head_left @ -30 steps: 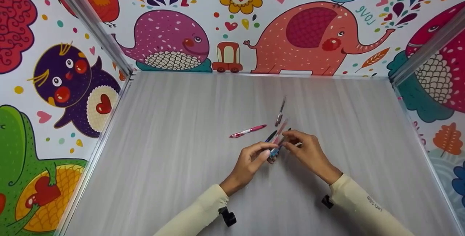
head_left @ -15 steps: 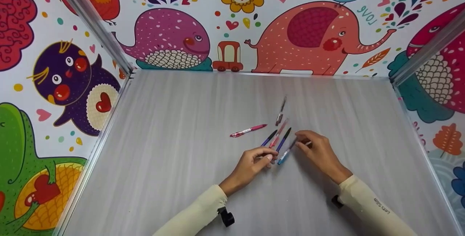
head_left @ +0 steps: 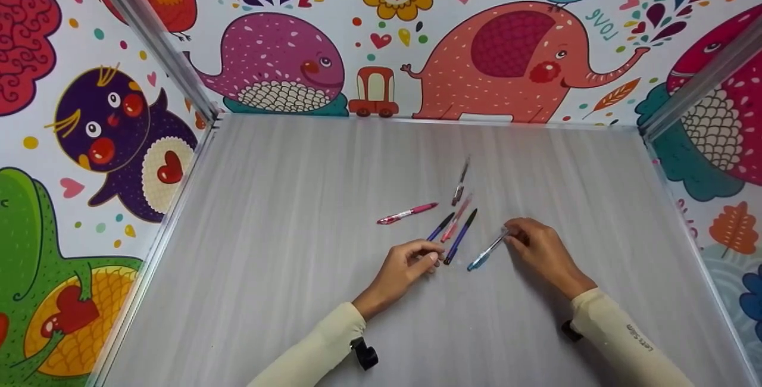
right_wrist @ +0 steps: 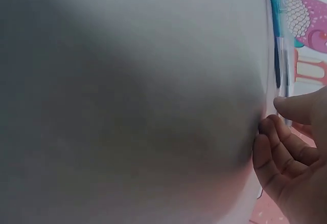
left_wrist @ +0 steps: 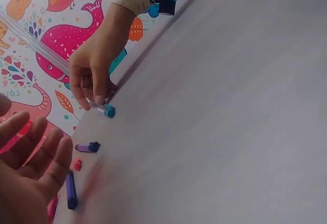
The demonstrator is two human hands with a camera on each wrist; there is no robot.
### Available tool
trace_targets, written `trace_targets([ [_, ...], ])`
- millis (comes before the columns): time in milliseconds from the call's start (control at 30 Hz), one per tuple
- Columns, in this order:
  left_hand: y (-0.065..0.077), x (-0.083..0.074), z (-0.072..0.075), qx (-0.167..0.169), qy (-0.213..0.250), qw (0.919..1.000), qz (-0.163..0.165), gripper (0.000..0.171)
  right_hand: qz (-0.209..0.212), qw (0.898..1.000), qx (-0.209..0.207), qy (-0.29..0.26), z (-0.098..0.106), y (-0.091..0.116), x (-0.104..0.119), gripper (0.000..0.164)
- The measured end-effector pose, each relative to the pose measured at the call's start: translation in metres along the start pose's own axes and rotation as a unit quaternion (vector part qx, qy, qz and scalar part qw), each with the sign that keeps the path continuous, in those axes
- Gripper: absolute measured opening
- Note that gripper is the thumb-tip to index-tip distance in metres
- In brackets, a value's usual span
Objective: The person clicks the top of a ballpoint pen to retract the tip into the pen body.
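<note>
My right hand (head_left: 545, 250) pinches the clear end of a light-blue pen (head_left: 487, 251), whose blue end points toward the lower left. In the left wrist view the blue tip (left_wrist: 109, 111) shows below those fingers. My left hand (head_left: 400, 271) hovers by the lower ends of two dark-blue pens; the right one (head_left: 462, 235) lies beside its fingertips, and the left one (head_left: 440, 226) runs partly behind the hand. Its fingers look loosely bent with nothing between them in the left wrist view. Between the dark-blue pens lies a pink pen (head_left: 456, 220).
Farther left, a red-and-white pen (head_left: 406, 214) lies slanted. A clear pen with a brownish end (head_left: 459, 183) lies behind the group. The grey tabletop (head_left: 286, 196) meets patterned walls (head_left: 393, 36) along metal frame edges.
My right hand has moved right, drawing the light-blue pen away from the group. My left hand has shifted slightly left, off the right dark-blue pen, which now shows along its length.
</note>
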State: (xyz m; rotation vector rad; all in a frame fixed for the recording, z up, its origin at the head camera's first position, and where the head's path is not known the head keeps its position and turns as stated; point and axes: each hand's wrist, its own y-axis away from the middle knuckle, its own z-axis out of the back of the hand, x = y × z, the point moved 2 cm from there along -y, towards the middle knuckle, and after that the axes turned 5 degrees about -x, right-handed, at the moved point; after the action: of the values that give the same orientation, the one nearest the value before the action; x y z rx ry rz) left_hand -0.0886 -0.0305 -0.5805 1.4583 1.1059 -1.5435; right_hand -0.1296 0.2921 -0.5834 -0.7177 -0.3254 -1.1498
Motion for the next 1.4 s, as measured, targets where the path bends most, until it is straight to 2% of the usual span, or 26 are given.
trace_targets([
  [267,0.0,0.003,0.003,-0.005,-0.001,1.0,0.003,0.032,-0.025,0.999,0.023,0.024,0.005,0.001,-0.007,0.029],
  [500,0.0,0.005,0.009,-0.014,-0.009,0.9999,-0.004,0.03,-0.015,0.999,0.021,0.043,0.005,0.001,-0.006,0.032],
  [700,0.0,0.003,0.015,-0.03,-0.047,0.9983,-0.017,0.028,-0.016,0.998,0.013,0.054,0.007,0.0,0.002,0.03],
  [967,-0.003,0.003,0.021,-0.059,-0.108,0.9912,-0.047,0.022,0.025,0.997,-0.007,0.069,0.004,-0.007,0.016,0.029],
  [1200,-0.003,0.005,0.027,-0.075,-0.121,0.9878,-0.063,0.019,0.041,0.998,0.003,0.054,-0.004,-0.016,0.024,0.026],
  [1400,-0.002,0.009,0.031,-0.083,-0.125,0.986,-0.073,0.018,0.079,0.996,-0.001,0.046,-0.014,-0.025,0.029,0.025],
])
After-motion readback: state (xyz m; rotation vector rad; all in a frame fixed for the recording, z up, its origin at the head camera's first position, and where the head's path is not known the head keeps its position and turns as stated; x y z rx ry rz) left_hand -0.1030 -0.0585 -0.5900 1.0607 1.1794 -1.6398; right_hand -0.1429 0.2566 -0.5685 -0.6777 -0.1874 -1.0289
